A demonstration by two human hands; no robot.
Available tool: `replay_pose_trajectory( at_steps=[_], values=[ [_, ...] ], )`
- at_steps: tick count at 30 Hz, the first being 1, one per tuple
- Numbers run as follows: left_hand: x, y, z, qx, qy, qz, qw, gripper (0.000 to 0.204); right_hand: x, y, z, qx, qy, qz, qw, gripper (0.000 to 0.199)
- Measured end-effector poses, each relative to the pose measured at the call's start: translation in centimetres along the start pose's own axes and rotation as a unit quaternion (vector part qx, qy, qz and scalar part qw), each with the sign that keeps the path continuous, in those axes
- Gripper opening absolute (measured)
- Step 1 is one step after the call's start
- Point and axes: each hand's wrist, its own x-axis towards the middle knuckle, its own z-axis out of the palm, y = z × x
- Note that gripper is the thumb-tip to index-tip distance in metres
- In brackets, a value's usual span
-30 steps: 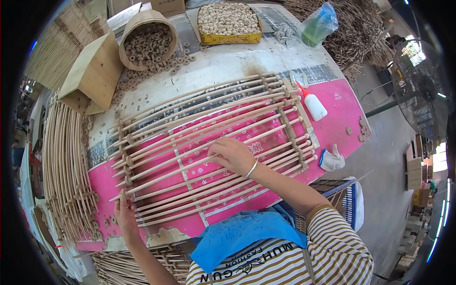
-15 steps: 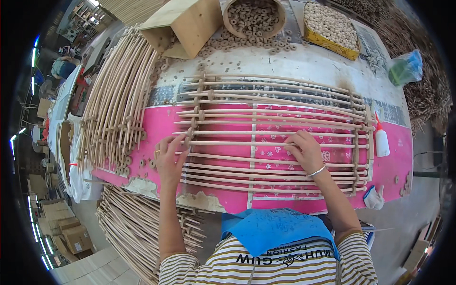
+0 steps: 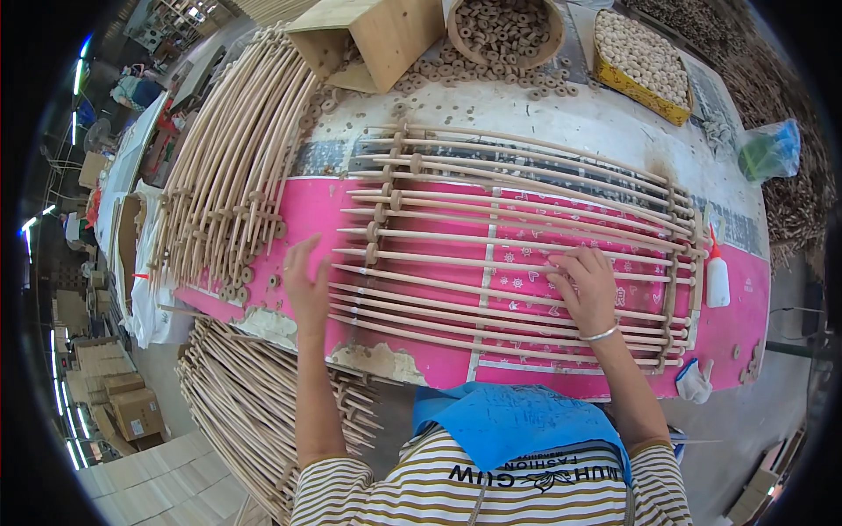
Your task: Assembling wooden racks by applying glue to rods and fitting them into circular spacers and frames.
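A row of thin wooden rods [image 3: 474, 237] with tapered left ends lies across the pink part of the table. Small wooden rings [image 3: 372, 232] sit near the tips of the rods farther from me; the nearer rods show bare left ends. My right hand [image 3: 588, 285] pinches one of the middle rods toward its right part. Just left of the tips hovers my left hand [image 3: 307, 280], thumb and fingers apart, nothing visible in it. Beside it on the pink surface lie loose rings [image 3: 274, 281]. At their right ends the rods meet a cross strip [image 3: 671, 272].
A pile of ringed rods [image 3: 232, 149] lies at the left, another bundle [image 3: 254, 403] below the table edge. Behind stand a wooden box [image 3: 395, 44], a tub of rings [image 3: 561, 35] and a yellow tray of pale beads [image 3: 649, 101]. A glue bottle [image 3: 717, 279] stands right.
My left hand has left the ring at a rod's tip and moved left, its fingers spreading. My right hand stays on a rod. The whole view has shifted slightly.
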Motion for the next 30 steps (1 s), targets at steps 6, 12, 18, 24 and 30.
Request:
replay_pose_trajectory(
  at_steps=[6, 12, 18, 24, 30],
  values=[
    [-2.3, -5.4, -3.8, 0.022, 0.012, -0.111, 0.993, 0.039, -2.7, -0.8, -1.5, 0.042, -0.093, 0.027, 0.994, 0.019],
    [-3.2, -5.5, -3.6, 0.048, -0.057, -0.109, 0.991, 0.042, -3.4, 0.0, -0.6, 0.054, -0.095, 0.012, 0.994, 0.016],
    [-3.8, -6.3, -3.3, 0.114, -0.036, -0.091, 0.989, 0.039, -3.1, 0.1, -0.6, 0.069, -0.123, 0.005, 0.990, 0.015],
    [-3.5, -4.8, -4.4, 0.079, -0.053, -0.115, 0.989, 0.036, -2.8, 0.2, -1.1, 0.097, -0.108, 0.011, 0.989, 0.012],
    [-2.3, -1.2, -3.1, -0.348, -0.028, -0.301, 0.887, 0.030, -3.1, -0.3, -1.7, 0.160, -0.119, 0.041, 0.979, 0.013]
  ],
)
